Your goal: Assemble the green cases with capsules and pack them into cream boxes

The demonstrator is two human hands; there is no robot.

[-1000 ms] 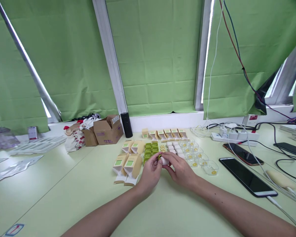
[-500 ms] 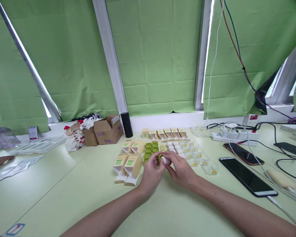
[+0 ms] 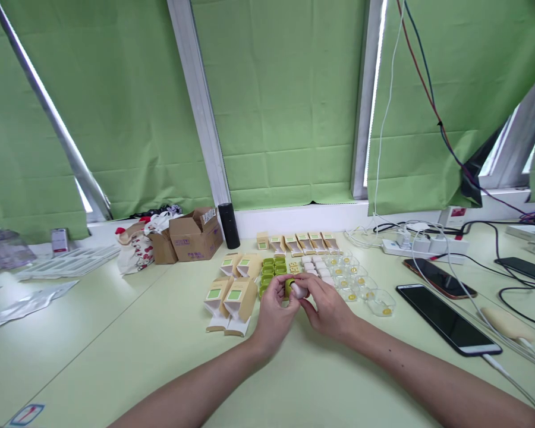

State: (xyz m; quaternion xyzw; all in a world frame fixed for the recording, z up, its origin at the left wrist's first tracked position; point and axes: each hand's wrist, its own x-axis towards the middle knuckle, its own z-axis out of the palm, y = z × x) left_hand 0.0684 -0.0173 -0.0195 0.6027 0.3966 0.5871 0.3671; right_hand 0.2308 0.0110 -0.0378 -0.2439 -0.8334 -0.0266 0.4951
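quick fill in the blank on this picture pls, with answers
The left hand holds a small hollow piece coloured ____.
The right hand holds a small rounded piece coloured ____.
The clear plastic containers hold small items coloured ____.
The black cylinder stands to the ____ of the cardboard box.
green; white; yellow; right

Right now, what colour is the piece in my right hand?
The piece in your right hand is white, best seen in the head view.

Table [image 3: 116,356], far edge: patterned bag [image 3: 136,255] | cardboard box [image 3: 199,245], black cylinder [image 3: 229,227] just beside | power strip [image 3: 423,252] | green blinds [image 3: 276,119] behind
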